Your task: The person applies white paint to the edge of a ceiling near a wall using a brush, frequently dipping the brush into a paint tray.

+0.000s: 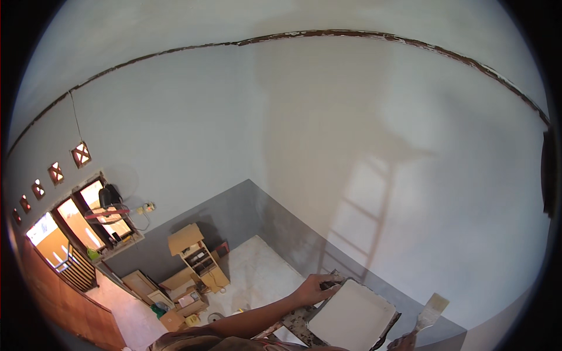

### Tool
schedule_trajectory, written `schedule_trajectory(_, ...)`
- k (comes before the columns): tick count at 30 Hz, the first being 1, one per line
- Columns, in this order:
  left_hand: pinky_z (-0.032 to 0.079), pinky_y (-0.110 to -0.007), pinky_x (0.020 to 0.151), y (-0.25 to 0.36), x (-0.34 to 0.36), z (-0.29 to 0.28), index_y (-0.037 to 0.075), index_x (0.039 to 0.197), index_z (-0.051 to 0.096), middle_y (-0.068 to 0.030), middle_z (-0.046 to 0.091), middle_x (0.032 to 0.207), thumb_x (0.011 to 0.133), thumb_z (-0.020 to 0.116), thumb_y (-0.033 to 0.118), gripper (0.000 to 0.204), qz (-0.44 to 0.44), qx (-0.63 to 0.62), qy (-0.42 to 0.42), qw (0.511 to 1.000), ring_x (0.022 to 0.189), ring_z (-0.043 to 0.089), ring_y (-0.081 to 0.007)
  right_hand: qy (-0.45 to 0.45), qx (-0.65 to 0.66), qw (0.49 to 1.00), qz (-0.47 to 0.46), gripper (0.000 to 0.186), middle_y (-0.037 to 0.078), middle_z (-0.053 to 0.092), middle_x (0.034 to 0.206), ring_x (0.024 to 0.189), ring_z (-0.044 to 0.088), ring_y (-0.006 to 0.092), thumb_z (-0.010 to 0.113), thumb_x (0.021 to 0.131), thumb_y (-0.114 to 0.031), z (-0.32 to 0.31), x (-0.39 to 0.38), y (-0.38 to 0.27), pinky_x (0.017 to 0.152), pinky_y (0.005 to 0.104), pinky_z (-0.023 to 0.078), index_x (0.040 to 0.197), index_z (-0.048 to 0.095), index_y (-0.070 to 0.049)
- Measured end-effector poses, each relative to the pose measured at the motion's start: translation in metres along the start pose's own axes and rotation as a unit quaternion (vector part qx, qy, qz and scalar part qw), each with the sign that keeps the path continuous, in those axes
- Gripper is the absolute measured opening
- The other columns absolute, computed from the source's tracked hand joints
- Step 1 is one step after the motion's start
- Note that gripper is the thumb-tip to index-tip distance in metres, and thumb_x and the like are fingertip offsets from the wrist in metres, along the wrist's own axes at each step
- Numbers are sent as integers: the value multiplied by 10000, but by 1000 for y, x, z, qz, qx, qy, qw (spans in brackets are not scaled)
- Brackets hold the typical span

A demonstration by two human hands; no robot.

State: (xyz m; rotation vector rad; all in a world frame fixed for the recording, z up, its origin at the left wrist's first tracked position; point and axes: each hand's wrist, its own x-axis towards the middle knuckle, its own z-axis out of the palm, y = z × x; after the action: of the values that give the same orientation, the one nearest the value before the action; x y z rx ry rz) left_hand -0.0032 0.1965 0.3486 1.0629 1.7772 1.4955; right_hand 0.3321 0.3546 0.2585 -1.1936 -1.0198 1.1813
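Observation:
My left hand [316,289] is closed on the far left edge of a squarish paint container [389,334], with its fingers curled at the rim. Pale, off-white paint [354,313] fills the container and has a smooth surface. Right of it, at the lower edge, my right hand [403,342] is closed around a paintbrush [432,313]. The brush points up and to the right, its light bristles apart from the wall. Most of the right hand is cut off by the picture's edge. A paint-spattered, dark surface [301,327] shows beside the container.
Pale walls with a grey lower band [281,219] meet in a corner ahead. A ladder's shadow falls on the right wall. Far below on the floor [254,266] stand a small cabinet [202,260] and several boxes [190,301]. A wall fan [108,210] hangs by the windows at left.

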Motion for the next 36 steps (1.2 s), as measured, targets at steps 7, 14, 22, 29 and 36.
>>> schedule_trajectory(7,559,-300,761,-1,1,-2,37,1306,686,-114,760,916,955,716,197,387,15,0,-17,1000,811,668,-103,-113,-58,990,-57,218,14,555,647,529,490,164,654,975,-263,-16,-26,33,513,326,448,926,649,-50)
schedule_trajectory(14,562,-299,730,-15,7,-3,32,1247,701,-91,742,845,952,717,206,342,25,41,5,999,768,677,-106,43,-354,889,-288,360,77,632,707,626,604,235,665,979,-340,1,-52,51,581,415,497,841,660,-7)
schedule_trajectory(22,575,-315,735,-13,6,-5,65,1280,683,-109,747,843,932,725,242,393,45,21,-5,999,747,707,-144,-37,67,996,-45,300,-34,445,611,464,407,75,513,1093,-224,-7,-83,16,399,268,318,872,560,-28)
schedule_trajectory(29,571,-327,783,-12,4,-8,18,1265,669,-144,755,940,949,726,266,405,46,43,-15,998,822,696,-172,-23,1,998,-52,226,-1,487,615,478,431,91,556,1049,-189,-9,-95,-4,401,268,336,891,586,-31)
schedule_trajectory(36,568,-345,805,-18,11,-10,12,1250,666,-151,751,939,949,715,270,400,46,19,-19,999,844,713,-211,58,-45,997,-20,256,-11,466,619,494,434,102,609,1020,-246,-11,-97,-10,409,273,331,824,556,-89)
